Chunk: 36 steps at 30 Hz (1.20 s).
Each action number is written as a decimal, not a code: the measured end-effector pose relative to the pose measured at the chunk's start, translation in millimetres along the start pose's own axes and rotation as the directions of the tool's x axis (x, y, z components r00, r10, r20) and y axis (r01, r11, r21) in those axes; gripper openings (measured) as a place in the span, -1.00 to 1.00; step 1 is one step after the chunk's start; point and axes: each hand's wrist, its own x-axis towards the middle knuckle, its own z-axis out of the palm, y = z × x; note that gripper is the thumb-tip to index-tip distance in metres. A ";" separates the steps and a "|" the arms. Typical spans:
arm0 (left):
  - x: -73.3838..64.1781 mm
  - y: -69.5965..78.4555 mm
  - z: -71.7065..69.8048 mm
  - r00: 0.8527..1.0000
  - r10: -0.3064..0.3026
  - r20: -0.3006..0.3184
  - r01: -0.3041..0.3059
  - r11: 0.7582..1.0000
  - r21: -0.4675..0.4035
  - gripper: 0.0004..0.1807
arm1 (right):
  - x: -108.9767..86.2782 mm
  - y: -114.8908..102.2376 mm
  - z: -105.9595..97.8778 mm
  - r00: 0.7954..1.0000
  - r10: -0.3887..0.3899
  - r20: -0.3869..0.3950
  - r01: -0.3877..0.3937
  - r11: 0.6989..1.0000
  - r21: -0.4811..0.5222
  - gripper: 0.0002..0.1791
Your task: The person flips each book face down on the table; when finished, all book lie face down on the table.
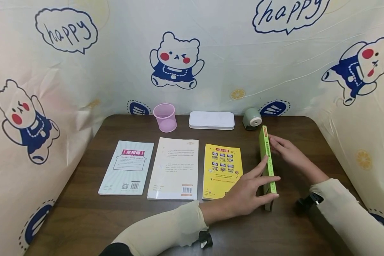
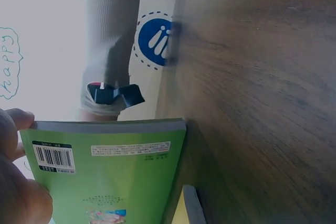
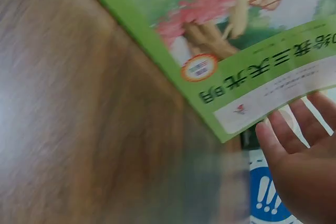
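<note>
A thin green book stands on edge at the right of the table, its spine up. My left hand holds it from the left, fingers spread over the spine near the close end. In the left wrist view the back cover with a barcode faces the camera, and fingers touch its spine side. My right hand is at the book's far end on the right side. Its nearly straight fingers reach the spine edge of the illustrated front cover, seen in the right wrist view.
Left of the green book lie a yellow book, a white book and a light blue book in a row. Along the back edge stand a pink cup, a white flat case and a small green object.
</note>
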 end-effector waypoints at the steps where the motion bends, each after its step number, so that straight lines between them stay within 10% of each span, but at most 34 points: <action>1: 0.1 0.6 -0.2 1.000 0.004 0.003 -0.004 1.000 0.006 -0.53 | 0.5 -1.7 0.0 1.000 -0.009 0.002 0.008 0.999 0.047 -0.23; 6: 0.9 2.9 -1.2 1.000 0.009 0.012 -0.010 1.000 0.025 -0.53 | 1.4 -12.4 0.0 0.998 -0.063 -0.011 0.064 0.974 0.218 -0.21; 27: 2.9 7.2 2.7 0.997 0.057 0.051 -0.062 0.992 0.109 -0.55 | -3.1 -31.7 -3.3 0.991 -0.073 -0.110 0.097 0.968 0.230 -0.44; 36: 4.3 -1.6 16.3 0.992 -0.046 0.118 0.028 0.988 0.149 0.05 | -6.7 -26.8 -8.0 0.986 -0.141 -0.088 0.161 0.937 0.310 -0.46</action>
